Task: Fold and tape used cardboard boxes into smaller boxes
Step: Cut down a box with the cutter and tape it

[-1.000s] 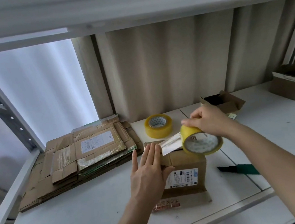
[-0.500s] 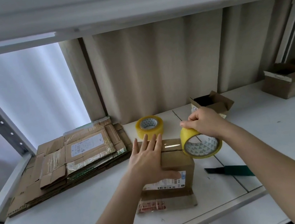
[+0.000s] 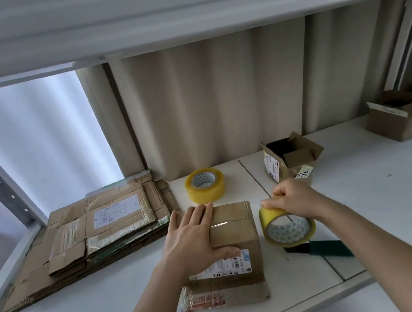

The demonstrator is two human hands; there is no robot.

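A small brown cardboard box (image 3: pixel 234 230) with a white shipping label stands on the white shelf (image 3: pixel 115 309), with a strip of clear tape across its top. My left hand (image 3: pixel 194 237) lies flat on the box's left side, fingers straight, thumb along the front edge. My right hand (image 3: pixel 293 199) grips a yellow tape roll (image 3: pixel 287 227) just right of the box, close to its top right edge. A loose flap (image 3: pixel 224 293) spreads out in front of the box.
A second tape roll (image 3: pixel 204 185) lies behind the box. A stack of flattened cartons (image 3: pixel 92 232) sits at the left. An open small box (image 3: pixel 288 156) and another (image 3: pixel 399 114) stand at the back right. A green-handled knife (image 3: pixel 322 247) lies near the front edge.
The tape roll moved right and down past the box's right edge, laying tape over the top. My left hand slid onto the box's left side and stayed flat.
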